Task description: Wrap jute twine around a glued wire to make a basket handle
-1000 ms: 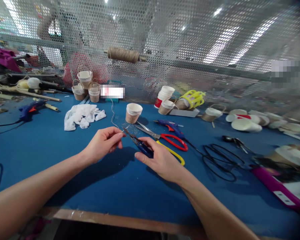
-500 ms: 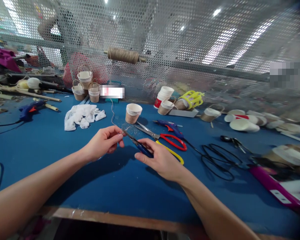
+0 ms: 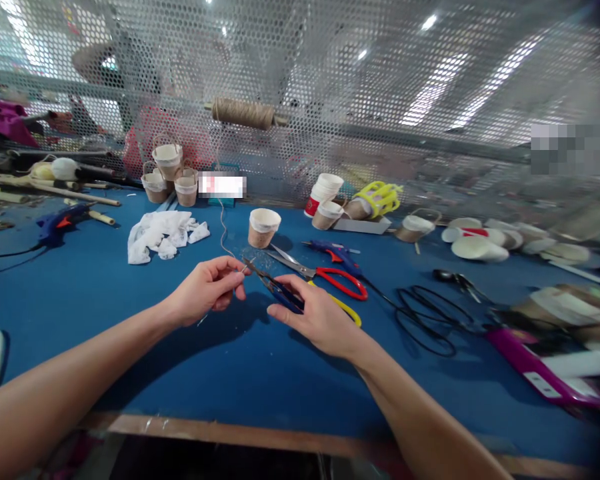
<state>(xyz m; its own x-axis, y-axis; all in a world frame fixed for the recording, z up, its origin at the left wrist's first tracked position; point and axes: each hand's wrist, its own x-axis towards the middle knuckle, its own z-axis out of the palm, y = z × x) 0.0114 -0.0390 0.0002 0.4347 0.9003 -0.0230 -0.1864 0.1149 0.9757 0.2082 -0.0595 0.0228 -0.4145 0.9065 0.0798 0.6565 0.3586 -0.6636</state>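
Observation:
My left hand [image 3: 211,288] pinches a thin strand of twine [image 3: 223,223] between thumb and forefinger. A short, pale end [image 3: 203,321] pokes out below that hand; I cannot tell whether it is twine or wire. In my right hand [image 3: 316,313] is a pair of pliers [image 3: 275,288] with dark blue handles, their narrow jaws right at my left fingertips. Just beyond the jaws stands a small paper cup [image 3: 264,229] wrapped in brown, with a white rim. Large scissors [image 3: 306,271] with red and yellow handles lie partly behind my right hand.
A twine spool [image 3: 243,113] hangs on the perforated metal screen. White lacy cloth [image 3: 163,233] lies on the left, below several handled cups [image 3: 167,160]. A blue glue gun [image 3: 337,255] rests on the right, near a black cable [image 3: 425,320] and purple power strip [image 3: 527,367].
The pliers' jaws look slightly wider apart at my left fingertips. The pale end below my left hand now shows. The whole view has shifted a little; both hands stay nearly in place.

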